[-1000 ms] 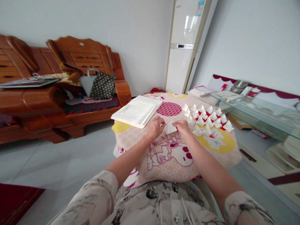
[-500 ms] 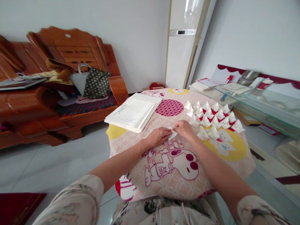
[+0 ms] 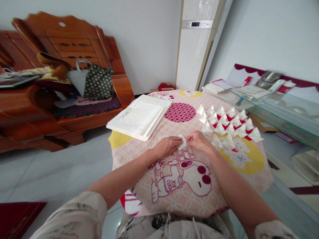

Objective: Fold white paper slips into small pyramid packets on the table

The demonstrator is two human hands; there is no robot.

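A stack (image 3: 139, 118) lay at the left of the cloth (image 3: 184, 186). Mid-cloth, the left hand (image 3: 167, 146), flat and unclenched, pinned a small paper (image 3: 182, 142). The right hand (image 3: 199, 141) pinched its other edge, with folded pieces (image 3: 229, 127) just beside it.

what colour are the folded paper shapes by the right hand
The folded paper shapes are white with red; head view.

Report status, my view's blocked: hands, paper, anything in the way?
Left hand, right hand both gripping paper piece, low on the blanket. Folded pieces crowd close by right wrist. Paper stack beyond left hand, apart.
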